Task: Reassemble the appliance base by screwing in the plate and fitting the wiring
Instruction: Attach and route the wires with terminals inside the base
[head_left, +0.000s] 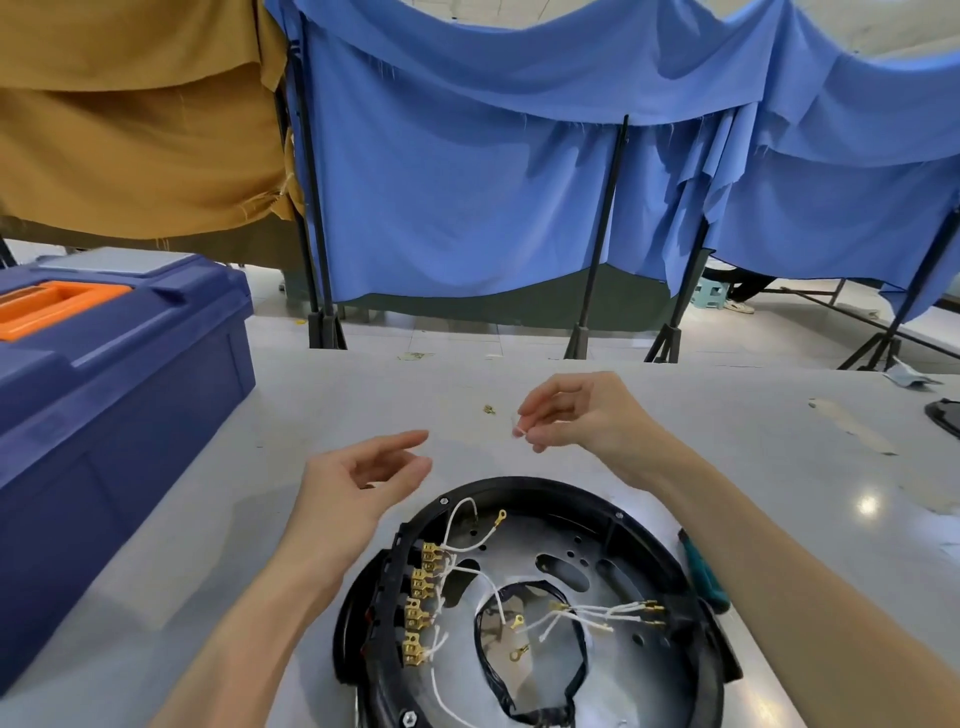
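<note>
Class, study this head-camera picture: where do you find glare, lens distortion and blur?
Head view: a bright glare spot on the table at right; wide-angle bending curves the blue curtain and its poles; the right hand pinches something small and pale, too blurred to identify; the appliance base looks sharp.

Grey table (779, 467) with round black appliance base (524, 608), blue toolbox (114, 395), green-handled tool (704, 574), small brass bit (488, 410).

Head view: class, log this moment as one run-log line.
left hand: open, empty, above table | right hand: pinching small pale piece | base: open, white wires loose | toolbox: closed
</note>
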